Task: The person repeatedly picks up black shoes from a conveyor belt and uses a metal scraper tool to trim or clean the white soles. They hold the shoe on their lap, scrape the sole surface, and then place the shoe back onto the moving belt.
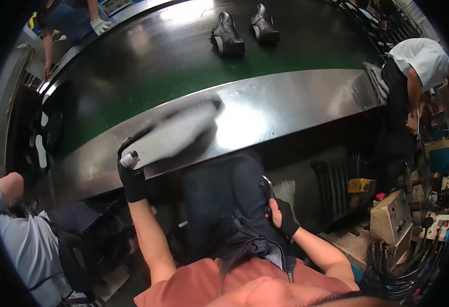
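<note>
My left hand (132, 176), in a black glove with silvery tape round the thumb, is closed on one end of a shoe (176, 133). Its long pale grey sole faces up, its dark edge shows underneath, and motion smears it. The shoe is over the bare metal ledge (286, 97) in front of me. Lower down, beside my dark-clad leg, my right hand (285, 217) wears a black glove with bare fingertips. Its fingers are wrapped round a dark-handled tool (268, 185) with a curved metal end; its exact kind is hard to make out.
Beyond the ledge runs a dark green conveyor belt (147, 66) carrying two black shoes (228, 38). One co-worker (421, 66) bends at the right, another (35, 245) is at the lower left, and a third (73, 23) at the far left. A machine control box (390, 217) with cables stands right.
</note>
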